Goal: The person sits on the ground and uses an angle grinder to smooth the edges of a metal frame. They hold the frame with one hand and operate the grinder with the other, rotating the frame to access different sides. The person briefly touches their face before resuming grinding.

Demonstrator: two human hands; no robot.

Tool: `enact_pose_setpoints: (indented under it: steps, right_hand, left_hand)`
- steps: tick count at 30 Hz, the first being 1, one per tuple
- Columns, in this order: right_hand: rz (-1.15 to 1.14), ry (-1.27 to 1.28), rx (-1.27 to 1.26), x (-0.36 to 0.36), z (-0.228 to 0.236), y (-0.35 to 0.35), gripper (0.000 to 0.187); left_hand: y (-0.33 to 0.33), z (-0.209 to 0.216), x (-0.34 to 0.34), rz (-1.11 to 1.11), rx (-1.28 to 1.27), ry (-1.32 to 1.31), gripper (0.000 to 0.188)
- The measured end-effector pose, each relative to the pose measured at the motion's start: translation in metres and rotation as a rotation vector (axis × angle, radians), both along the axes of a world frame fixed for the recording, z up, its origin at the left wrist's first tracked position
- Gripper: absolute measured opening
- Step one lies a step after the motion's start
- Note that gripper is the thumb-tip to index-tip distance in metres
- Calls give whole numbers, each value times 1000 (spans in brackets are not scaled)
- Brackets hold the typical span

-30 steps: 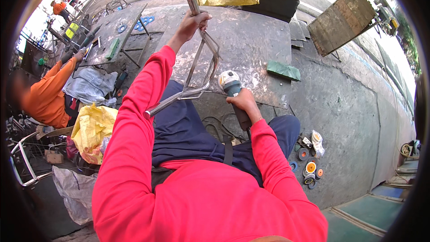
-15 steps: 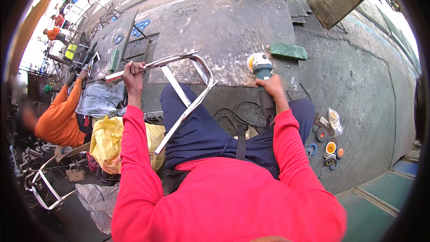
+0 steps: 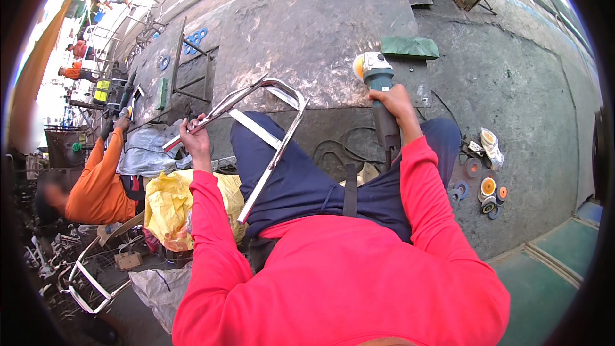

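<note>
My left hand (image 3: pixel 196 140) is closed round one end of a shiny bent metal tube frame (image 3: pixel 291 129). The frame has flat crossbars, and part of it rests across my left thigh. In my right hand (image 3: pixel 396 104) is an angle grinder (image 3: pixel 379 79) with a teal and dark body, gripped round its middle. Its yellowish disc (image 3: pixel 359 67) points away from me, over the metal sheet (image 3: pixel 307 38) and apart from the tube frame. A green wrapped block (image 3: pixel 410 47) lies just beyond the grinder's head.
Several grinding discs (image 3: pixel 488 186) lie on the floor at the right beside a clear plastic bag (image 3: pixel 491 148). A yellow sack (image 3: pixel 168 208) is by my left arm. Farther left sits a co-worker in orange (image 3: pixel 101 187). A black cable (image 3: pixel 343 147) coils between my legs.
The view has shifted a little. The tube frame is tilted slightly differently in my left hand. My right hand still grips the grinder, apart from the frame.
</note>
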State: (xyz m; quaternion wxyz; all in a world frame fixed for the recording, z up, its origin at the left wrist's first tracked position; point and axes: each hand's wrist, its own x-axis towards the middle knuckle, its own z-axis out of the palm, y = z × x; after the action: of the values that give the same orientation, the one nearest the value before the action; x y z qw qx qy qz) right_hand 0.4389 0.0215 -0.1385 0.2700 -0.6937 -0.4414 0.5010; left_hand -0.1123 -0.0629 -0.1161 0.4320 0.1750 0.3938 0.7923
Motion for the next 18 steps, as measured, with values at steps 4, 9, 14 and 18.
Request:
enact_pose_setpoints:
  steps: [4,9,14,18]
  right_hand:
    - [34,124,-4,-5,-3,-2,41]
    - [47,174,2,-8,-7,-3,40]
    - [40,151,-11,-8,0,-5,37]
    - [45,143,-43,-9,8,-8,35]
  left_hand:
    - [-13,-7,-2,-46,-96,-60,29]
    - [-27,-7,-2,-50,-165,-18,29]
    - [-51,3,-12,-14,-182,22,31]
    - [-72,14,-30,1,-320,198,31]
